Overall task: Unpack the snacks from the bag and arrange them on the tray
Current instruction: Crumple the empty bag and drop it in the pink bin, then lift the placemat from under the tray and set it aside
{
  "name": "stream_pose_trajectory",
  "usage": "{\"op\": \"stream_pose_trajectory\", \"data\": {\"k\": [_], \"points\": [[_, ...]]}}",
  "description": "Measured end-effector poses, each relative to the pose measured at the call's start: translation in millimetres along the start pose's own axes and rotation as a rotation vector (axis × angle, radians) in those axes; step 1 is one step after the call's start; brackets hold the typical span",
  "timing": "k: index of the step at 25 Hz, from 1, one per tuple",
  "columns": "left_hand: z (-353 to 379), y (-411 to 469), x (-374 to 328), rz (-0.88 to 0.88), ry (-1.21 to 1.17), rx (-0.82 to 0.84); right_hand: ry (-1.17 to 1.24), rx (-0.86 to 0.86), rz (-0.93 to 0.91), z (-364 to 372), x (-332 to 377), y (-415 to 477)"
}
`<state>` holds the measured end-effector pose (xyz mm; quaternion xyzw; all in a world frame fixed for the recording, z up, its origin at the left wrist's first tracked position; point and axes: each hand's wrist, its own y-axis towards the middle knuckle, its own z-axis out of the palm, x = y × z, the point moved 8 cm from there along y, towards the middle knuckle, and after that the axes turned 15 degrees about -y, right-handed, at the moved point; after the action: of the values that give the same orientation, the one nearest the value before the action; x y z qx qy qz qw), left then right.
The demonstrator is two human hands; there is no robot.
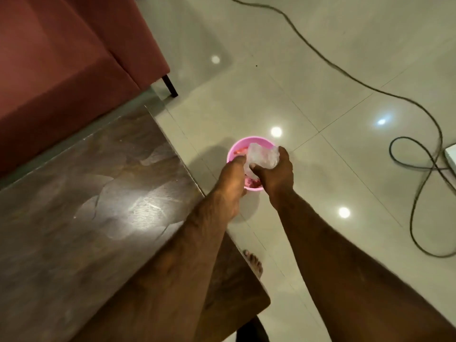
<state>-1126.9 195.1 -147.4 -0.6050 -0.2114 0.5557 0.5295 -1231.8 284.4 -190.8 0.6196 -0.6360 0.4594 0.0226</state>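
A crumpled clear plastic bag (262, 157) is held above a pink bowl (254, 141) that stands on the pale floor tiles just past the table's corner. My right hand (276, 174) grips the bag from the right side. At the bag's left edge my left hand (233, 178) pinches it with the fingertips. Reddish scraps (240, 151) lie inside the bowl, partly hidden by both hands. No tray is in view.
A dark wooden table (86, 193) fills the left and lower middle. A red sofa (61, 58) stands behind it. A black cable (407, 99) snakes over the floor at right, near a white device (451, 156). My bare foot (254, 262) shows beside the table edge.
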Motion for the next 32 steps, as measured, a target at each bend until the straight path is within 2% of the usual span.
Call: {"op": "stream_pose_trajectory", "data": {"k": [2, 4, 8, 11, 14, 18, 24, 30, 32], "points": [[4.1, 29.3, 0.3, -0.025, 0.004, -0.033, 0.007, 0.054, 0.027, 16.8, -14.0, 25.3], [2.9, 45.0, 5.8, -0.040, 0.051, -0.072, 0.010, 0.037, 0.032, 16.2, -26.6, 29.3], [-10.1, 13.6, 16.2, -0.011, 0.173, -0.048, -0.030, 0.114, 0.053, -2.2, -30.2, -30.1], [-15.7, -48.8, 6.8, 0.059, 0.208, 0.037, -0.012, 0.253, -0.099, -12.3, 14.1, -96.9], [-50.7, -124.4, -15.2, 0.133, 0.140, 0.029, -0.153, 0.330, -0.272, -22.8, 62.8, -167.2], [-141.4, -197.6, -37.7, 0.227, 0.049, -0.060, -0.402, 0.427, -0.452, 2.8, 109.5, -244.8], [-345.0, -284.2, -32.0, 0.317, -0.249, -0.217, -0.639, 0.598, -0.804, 149.5, 165.1, -419.2], [-554.4, -359.3, 31.9, 0.379, -0.459, -0.388, -0.677, 0.791, -0.922, 307.2, 136.1, -602.6], [-600.6, -379.5, 43.9, 0.398, -0.514, -0.437, -0.695, 0.839, -0.932, 337.8, 129.0, -647.1]]}}
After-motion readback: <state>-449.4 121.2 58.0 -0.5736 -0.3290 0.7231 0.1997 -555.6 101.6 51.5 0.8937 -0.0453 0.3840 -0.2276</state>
